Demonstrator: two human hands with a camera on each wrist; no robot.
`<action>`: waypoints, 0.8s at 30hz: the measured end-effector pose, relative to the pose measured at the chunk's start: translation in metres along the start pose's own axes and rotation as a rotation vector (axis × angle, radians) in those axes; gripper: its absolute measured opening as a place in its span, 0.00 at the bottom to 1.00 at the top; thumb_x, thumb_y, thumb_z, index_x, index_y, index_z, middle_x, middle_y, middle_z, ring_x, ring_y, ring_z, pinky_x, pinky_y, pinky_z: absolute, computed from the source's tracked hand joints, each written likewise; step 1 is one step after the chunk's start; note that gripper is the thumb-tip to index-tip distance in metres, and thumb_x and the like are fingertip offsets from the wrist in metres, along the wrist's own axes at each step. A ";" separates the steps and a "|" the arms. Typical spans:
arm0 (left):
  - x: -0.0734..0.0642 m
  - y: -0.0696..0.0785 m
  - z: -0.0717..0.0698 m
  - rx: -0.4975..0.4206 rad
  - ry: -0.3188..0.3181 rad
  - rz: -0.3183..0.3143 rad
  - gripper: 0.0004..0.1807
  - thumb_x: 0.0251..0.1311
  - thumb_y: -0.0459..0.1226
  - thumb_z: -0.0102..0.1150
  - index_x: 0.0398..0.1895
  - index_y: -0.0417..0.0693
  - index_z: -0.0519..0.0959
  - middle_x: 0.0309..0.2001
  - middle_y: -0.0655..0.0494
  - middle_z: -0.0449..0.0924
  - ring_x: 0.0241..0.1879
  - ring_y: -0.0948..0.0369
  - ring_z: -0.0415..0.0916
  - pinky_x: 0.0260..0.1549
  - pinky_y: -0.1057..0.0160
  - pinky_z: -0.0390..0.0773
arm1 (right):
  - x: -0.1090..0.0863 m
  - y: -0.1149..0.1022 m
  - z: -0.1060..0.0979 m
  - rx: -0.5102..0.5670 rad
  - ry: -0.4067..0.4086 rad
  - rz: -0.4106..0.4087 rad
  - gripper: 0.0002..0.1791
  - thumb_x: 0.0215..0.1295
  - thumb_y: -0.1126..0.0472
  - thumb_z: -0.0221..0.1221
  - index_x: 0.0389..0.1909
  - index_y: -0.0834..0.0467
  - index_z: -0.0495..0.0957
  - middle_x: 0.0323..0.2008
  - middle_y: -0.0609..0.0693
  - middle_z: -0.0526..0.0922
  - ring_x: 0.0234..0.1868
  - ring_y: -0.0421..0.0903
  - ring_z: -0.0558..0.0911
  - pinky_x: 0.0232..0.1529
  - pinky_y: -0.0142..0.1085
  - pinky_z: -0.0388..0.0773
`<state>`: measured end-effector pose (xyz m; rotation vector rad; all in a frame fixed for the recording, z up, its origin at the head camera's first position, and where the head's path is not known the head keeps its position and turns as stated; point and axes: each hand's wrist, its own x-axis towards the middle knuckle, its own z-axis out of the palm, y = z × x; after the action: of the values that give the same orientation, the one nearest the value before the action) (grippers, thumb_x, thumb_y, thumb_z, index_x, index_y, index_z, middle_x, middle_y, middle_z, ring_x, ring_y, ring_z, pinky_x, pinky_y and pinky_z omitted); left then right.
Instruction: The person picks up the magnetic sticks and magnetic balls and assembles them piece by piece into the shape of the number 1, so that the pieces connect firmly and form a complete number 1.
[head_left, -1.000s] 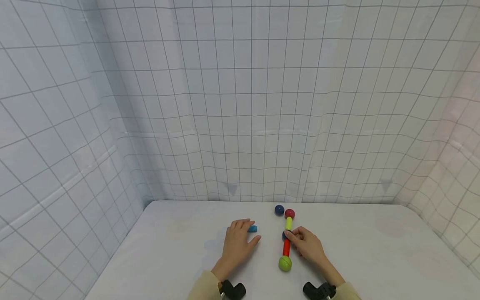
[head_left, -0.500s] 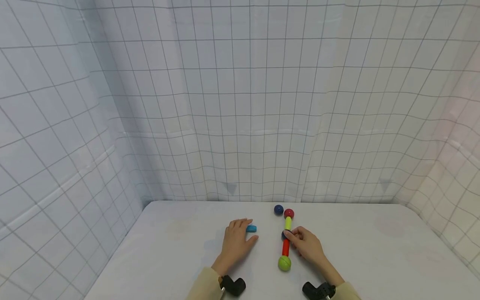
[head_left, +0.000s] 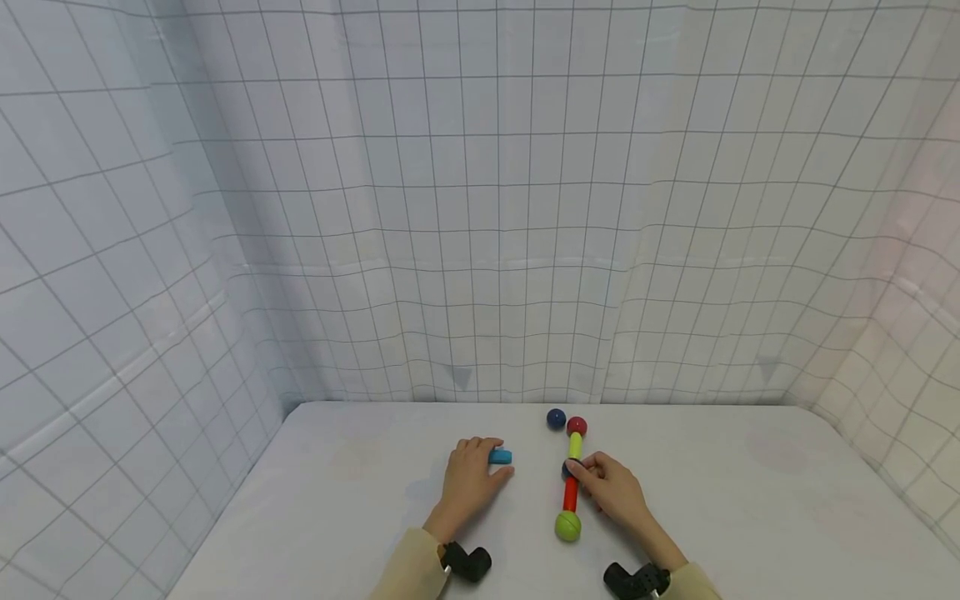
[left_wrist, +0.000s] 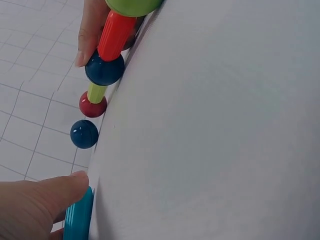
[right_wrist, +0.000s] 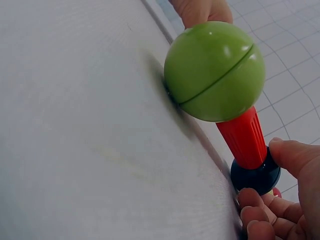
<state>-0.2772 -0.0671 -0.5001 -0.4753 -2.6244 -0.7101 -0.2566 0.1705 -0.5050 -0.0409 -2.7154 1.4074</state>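
Observation:
A chain of balls and sticks lies on the table: a green ball (head_left: 567,526), a red stick (head_left: 571,494), a dark blue ball (left_wrist: 105,68), a yellow-green stick (head_left: 575,445) and a red ball (head_left: 577,426). My right hand (head_left: 617,490) pinches the middle dark blue ball between thumb and fingers. At the left, a light blue stick (head_left: 500,457) lies under the fingers of my left hand (head_left: 468,481). That hand's thumb stays apart from its fingers, beside the stick; whether its fingertips touch the stick is hidden.
Another dark blue ball (head_left: 556,418) sits loose beside the red ball, near the back edge of the white table (head_left: 337,500). Behind the table hangs a white gridded curtain (head_left: 480,250). Each wrist wears a black camera mount (head_left: 468,563).
My left hand has shifted slightly left, its thumb moving closer to the light blue stick, more of which shows. The right hand keeps its hold on the chain's middle ball.

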 end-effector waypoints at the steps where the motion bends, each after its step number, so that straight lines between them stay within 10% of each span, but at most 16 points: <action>1: 0.000 0.000 0.000 -0.002 0.009 0.003 0.22 0.51 0.42 0.70 0.47 0.42 0.79 0.41 0.48 0.79 0.42 0.49 0.72 0.41 0.52 0.70 | 0.000 0.000 0.000 -0.002 0.001 0.000 0.21 0.60 0.41 0.61 0.33 0.57 0.76 0.18 0.45 0.71 0.13 0.41 0.68 0.14 0.33 0.64; 7: -0.001 -0.003 0.002 0.012 0.092 0.064 0.19 0.54 0.44 0.68 0.43 0.41 0.80 0.37 0.48 0.78 0.38 0.50 0.72 0.37 0.52 0.70 | 0.000 0.000 0.000 -0.009 0.004 -0.001 0.21 0.60 0.42 0.61 0.33 0.57 0.76 0.17 0.44 0.71 0.13 0.41 0.68 0.14 0.33 0.64; 24: -0.001 -0.006 -0.002 0.013 0.002 -0.009 0.16 0.49 0.43 0.71 0.39 0.46 0.81 0.35 0.53 0.78 0.37 0.54 0.71 0.39 0.55 0.72 | 0.000 -0.001 0.000 -0.006 -0.003 0.001 0.20 0.60 0.41 0.61 0.33 0.56 0.76 0.18 0.44 0.71 0.13 0.42 0.68 0.15 0.33 0.65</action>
<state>-0.2779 -0.0730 -0.5011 -0.4594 -2.6294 -0.6955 -0.2563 0.1701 -0.5038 -0.0406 -2.7228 1.4007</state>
